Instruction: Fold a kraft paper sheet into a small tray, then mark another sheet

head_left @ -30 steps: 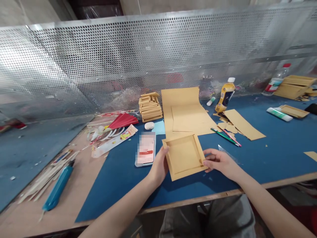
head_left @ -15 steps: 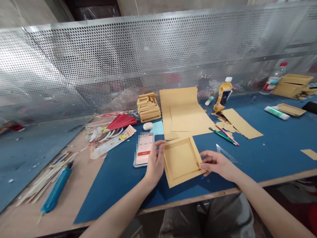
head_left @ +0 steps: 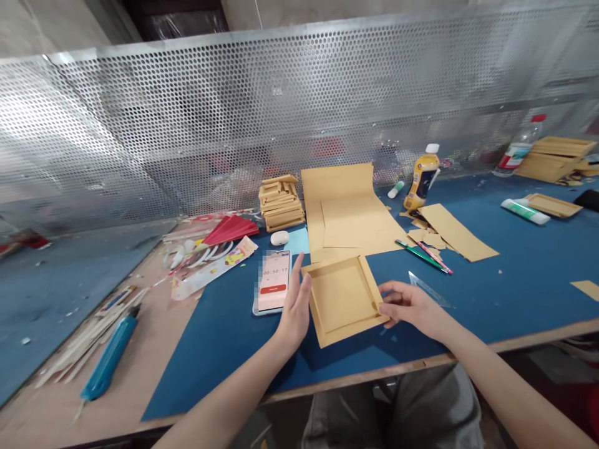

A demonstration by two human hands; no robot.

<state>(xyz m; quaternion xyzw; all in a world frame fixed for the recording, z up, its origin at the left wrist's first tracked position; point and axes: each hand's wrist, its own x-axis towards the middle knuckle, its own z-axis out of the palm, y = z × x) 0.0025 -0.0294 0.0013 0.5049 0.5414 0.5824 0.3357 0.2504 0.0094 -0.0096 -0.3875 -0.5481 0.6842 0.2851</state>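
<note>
A shallow square tray of tan card (head_left: pixel 345 296) with folded-up edges is tilted above the blue mat, near the table's front edge. My right hand (head_left: pixel 407 305) pinches its right corner between thumb and fingers. At the tray's left side, my left hand (head_left: pixel 296 305) is upright with thumb and fingers apart, its thumb beside the left edge. Whether that thumb touches the card is hard to tell. Just left of my left hand lies a phone (head_left: pixel 274 280) showing a timer.
Behind the tray are large tan sheets (head_left: pixel 350 218) and a stack of folded card (head_left: pixel 281 202). Pens (head_left: pixel 423 255), a set square (head_left: pixel 428 290) and a yellow bottle (head_left: pixel 422 178) stand or lie rightward. A blue cutter (head_left: pixel 111 355) lies left.
The fingers of my left hand have straightened and come off the tray's upper left corner. The tray's near edge has risen slightly. My right hand keeps its hold.
</note>
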